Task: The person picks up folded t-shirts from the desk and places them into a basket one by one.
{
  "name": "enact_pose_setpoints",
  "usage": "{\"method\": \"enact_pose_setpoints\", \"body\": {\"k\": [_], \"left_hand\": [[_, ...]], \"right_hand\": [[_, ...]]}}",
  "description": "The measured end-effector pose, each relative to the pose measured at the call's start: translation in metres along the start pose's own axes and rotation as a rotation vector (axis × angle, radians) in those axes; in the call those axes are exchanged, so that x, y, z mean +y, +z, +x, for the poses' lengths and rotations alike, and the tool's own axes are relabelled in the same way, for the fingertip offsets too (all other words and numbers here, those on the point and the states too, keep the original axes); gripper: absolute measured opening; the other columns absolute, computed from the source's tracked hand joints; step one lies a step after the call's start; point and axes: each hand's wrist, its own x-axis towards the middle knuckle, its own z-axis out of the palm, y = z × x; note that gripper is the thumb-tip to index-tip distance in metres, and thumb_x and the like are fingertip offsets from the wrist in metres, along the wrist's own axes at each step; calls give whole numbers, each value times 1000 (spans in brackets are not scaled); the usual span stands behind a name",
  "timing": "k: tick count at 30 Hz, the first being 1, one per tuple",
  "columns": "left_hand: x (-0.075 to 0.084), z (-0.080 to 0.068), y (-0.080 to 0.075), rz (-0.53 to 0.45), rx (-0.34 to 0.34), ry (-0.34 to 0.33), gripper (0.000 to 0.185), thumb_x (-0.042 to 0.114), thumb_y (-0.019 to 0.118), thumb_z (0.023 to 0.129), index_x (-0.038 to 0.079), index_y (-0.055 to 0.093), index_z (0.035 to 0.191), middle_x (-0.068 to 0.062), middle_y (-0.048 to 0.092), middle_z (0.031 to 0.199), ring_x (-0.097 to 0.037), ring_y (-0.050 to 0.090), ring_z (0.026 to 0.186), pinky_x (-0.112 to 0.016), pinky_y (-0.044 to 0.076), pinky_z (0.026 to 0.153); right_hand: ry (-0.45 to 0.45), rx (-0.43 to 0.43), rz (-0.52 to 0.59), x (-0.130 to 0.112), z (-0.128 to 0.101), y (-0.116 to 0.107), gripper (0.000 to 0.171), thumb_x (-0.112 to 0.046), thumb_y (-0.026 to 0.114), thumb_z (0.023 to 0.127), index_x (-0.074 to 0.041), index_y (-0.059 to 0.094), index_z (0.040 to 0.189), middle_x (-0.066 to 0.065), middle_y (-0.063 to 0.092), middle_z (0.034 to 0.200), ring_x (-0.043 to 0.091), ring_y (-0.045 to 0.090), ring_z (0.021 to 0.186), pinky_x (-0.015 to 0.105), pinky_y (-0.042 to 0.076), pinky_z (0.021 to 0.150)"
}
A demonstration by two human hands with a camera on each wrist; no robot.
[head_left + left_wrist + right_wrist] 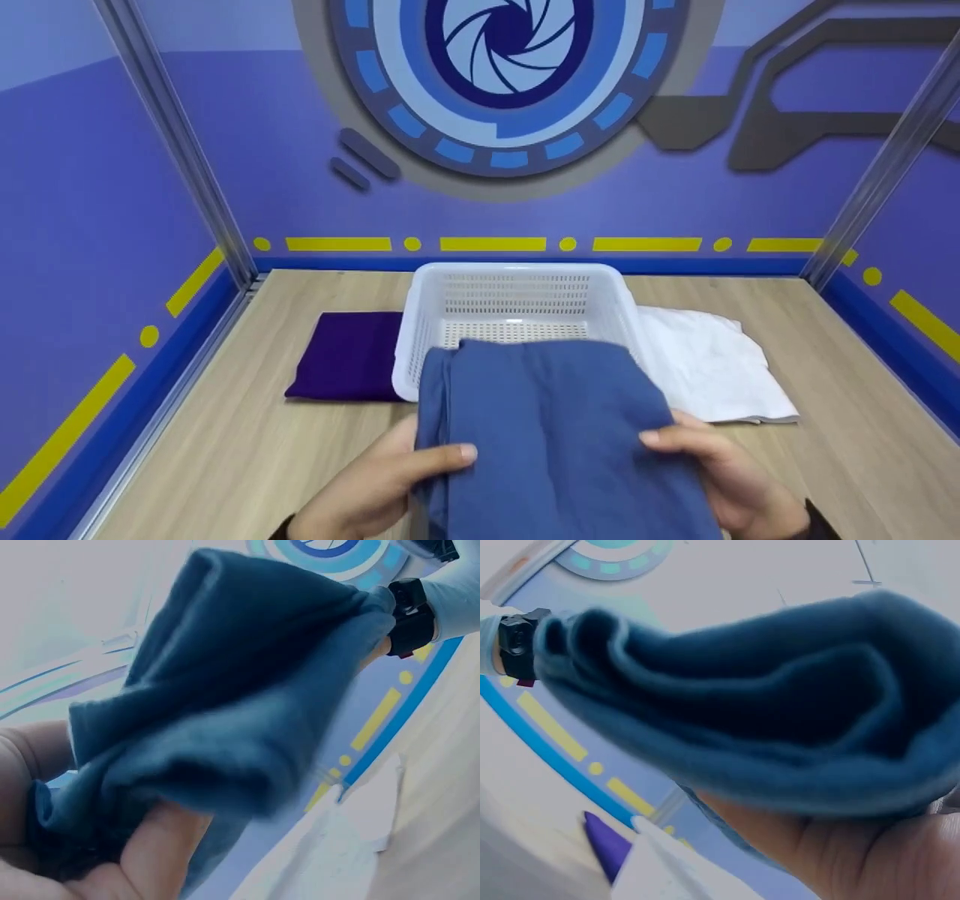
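A folded blue cloth, perhaps a garment [540, 435], is held up between both hands in front of the basket. My left hand [390, 465] grips its left edge, thumb on top and fingers underneath. On the opposite edge my right hand [727, 465] pinches it the same way. In the left wrist view the blue cloth [225, 675] shows loose layers above the left hand [150, 855]. The right wrist view shows the stacked folds of the cloth [742, 757] over the right hand [840, 847]. Behind it, a white perforated basket [517, 267] is partly covered from view.
Left of the basket lies a folded dark purple cloth [349, 356]. A folded white cloth [712, 364] lies to its right. All rest on a wooden tabletop [247, 450], with a purple-blue back wall [262, 150] and side panels bounding it.
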Motion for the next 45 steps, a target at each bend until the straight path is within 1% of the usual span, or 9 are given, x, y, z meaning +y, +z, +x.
{"method": "enact_pose_setpoints", "body": {"k": [5, 9, 12, 16, 21, 28, 32, 38, 45], "left_hand": [[10, 28, -11, 47, 24, 42, 67, 5, 64, 84, -2, 26, 139, -19, 53, 124, -29, 57, 108, -41, 47, 93], [17, 51, -24, 47, 36, 45, 71, 1, 66, 81, 1, 27, 140, -20, 51, 127, -29, 56, 110, -41, 46, 93], [20, 67, -36, 47, 82, 56, 72, -2, 67, 79, 3, 28, 139, -20, 53, 125, -29, 59, 106, -42, 48, 91], [21, 87, -49, 65, 208, 77, 71, -3, 67, 77, 4, 30, 138, -20, 54, 120, -28, 62, 99, -43, 51, 86], [18, 113, -58, 87, 409, 84, 69, -4, 64, 77, 5, 33, 138, -19, 53, 121, -27, 61, 97, -43, 51, 85], [10, 147, -71, 92, 542, 114, 62, -12, 57, 77, 0, 38, 134, -18, 53, 123, -25, 54, 103, -40, 45, 93], [3, 159, -77, 143, 601, 78, 62, -14, 56, 76, 1, 40, 134, -17, 51, 125, -26, 51, 108, -40, 42, 97], [-8, 167, -83, 268, 686, 45, 77, -17, 55, 73, 0, 30, 143, -18, 36, 143, -31, 31, 131, -43, 22, 111], [-17, 167, -84, 404, 683, -30, 88, -20, 52, 71, -4, 12, 147, -22, 17, 152, -34, 13, 139, -45, 11, 114]], "right_hand": [[-26, 32, -3, -22, 19, -13, 51, 6, 14, 93, -4, 34, 139, 19, 45, 134, 34, 46, 122, 46, 37, 103], [-43, 134, -71, -38, 34, -29, 55, 12, 24, 85, -5, 28, 138, 17, 44, 133, 32, 48, 117, 45, 41, 99], [-53, 220, -138, -47, 48, -40, 53, 12, 29, 80, -4, 31, 130, 15, 50, 121, 29, 54, 107, 42, 48, 90], [-47, 364, -194, -58, 68, -53, 49, 9, 31, 81, -7, 30, 126, 14, 51, 113, 28, 58, 98, 41, 52, 84], [-44, 561, -244, -69, 90, -72, 61, 4, 33, 84, -15, 20, 141, 15, 42, 119, 28, 58, 95, 44, 53, 80], [-23, 644, -241, -75, 110, -103, 70, 3, 32, 89, -21, 9, 151, 13, 37, 127, 24, 57, 96, 38, 53, 79], [-3, 675, -258, -73, 116, -117, 71, 4, 33, 88, -18, 10, 151, 15, 35, 132, 24, 57, 97, 36, 54, 78], [56, 709, -317, -67, 125, -129, 80, 9, 37, 84, -23, 8, 152, 15, 22, 146, 27, 48, 106, 35, 52, 80], [148, 814, -412, -60, 126, -137, 87, 12, 42, 79, -22, 8, 152, 17, 28, 142, 30, 43, 113, 40, 48, 86]]}}
